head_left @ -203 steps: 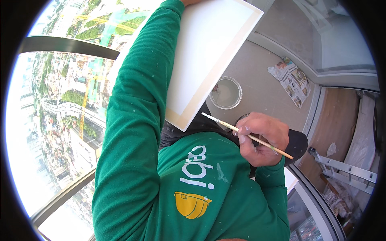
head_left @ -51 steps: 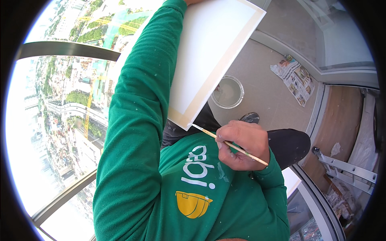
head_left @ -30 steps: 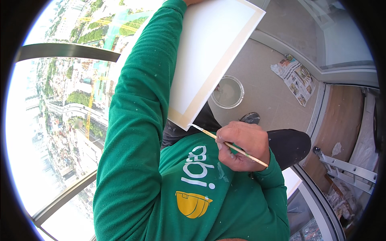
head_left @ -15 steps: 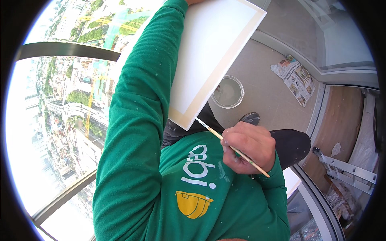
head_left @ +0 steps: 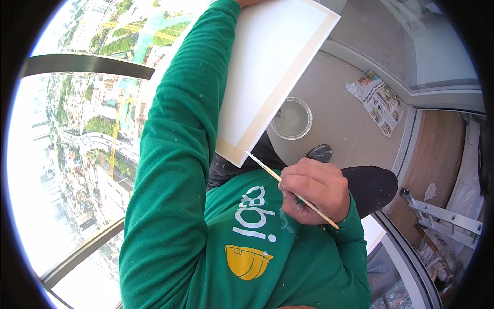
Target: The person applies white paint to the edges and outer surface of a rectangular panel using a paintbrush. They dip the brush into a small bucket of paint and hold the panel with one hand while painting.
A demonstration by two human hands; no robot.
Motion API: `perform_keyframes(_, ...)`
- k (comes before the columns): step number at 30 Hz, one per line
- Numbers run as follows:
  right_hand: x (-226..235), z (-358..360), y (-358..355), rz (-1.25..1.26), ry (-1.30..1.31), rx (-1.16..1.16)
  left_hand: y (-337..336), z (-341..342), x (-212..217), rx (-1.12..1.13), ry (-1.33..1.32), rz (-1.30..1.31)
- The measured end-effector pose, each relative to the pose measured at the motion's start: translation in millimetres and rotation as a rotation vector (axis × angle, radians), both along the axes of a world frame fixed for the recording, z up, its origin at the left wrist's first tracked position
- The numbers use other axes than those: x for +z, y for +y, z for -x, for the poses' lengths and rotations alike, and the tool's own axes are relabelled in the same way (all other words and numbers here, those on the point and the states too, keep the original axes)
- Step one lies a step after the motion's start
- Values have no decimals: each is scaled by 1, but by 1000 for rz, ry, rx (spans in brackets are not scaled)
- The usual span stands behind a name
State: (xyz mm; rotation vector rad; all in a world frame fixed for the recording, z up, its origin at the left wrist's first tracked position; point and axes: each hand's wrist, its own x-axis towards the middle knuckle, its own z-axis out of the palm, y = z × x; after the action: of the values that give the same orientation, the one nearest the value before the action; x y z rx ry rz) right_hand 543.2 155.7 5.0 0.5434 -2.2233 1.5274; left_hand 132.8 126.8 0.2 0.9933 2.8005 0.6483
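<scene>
Pinching a slim paintbrush (head_left: 268,170) right of the frame's centre, the right hand (head_left: 316,188) has its thumb and fingers closed round the pale handle; the brush slants from lower right to upper left, its whitened bristles at or just beside the edge of a white panel (head_left: 267,56) near that panel's lowest corner, though whether they touch is too fine to tell. The brush looks very light and its handle stiff, probably wooden; the bristles should be soft and give under slight pressure, so the best hold seems to be the handle well behind them, where a wet coating is less likely to make it slippery. The panel fills the upper middle of the frame, with a beige band (head_left: 272,105) just inside its rim; it looks flat, thin and fairly rigid, probably light for its breadth, with corners that might dent; its edges seem the safest place to hold it, as the face could smear. The left hand (head_left: 250,2) shows only as a sliver at the top edge, beside the panel, and its grip cannot be told; a round tub (head_left: 310,123) stands on the floor (head_left: 337,85) right of the panel.
</scene>
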Motion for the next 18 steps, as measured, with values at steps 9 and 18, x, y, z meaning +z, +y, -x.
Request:
perform_keyframes(9,0,-2,-5,72,-58,27,-2,0,0,14,-11,-10)
perform_keyframes(18,-15,9,13,93,-132,-232,-4,4,-3,-6,34,-26)
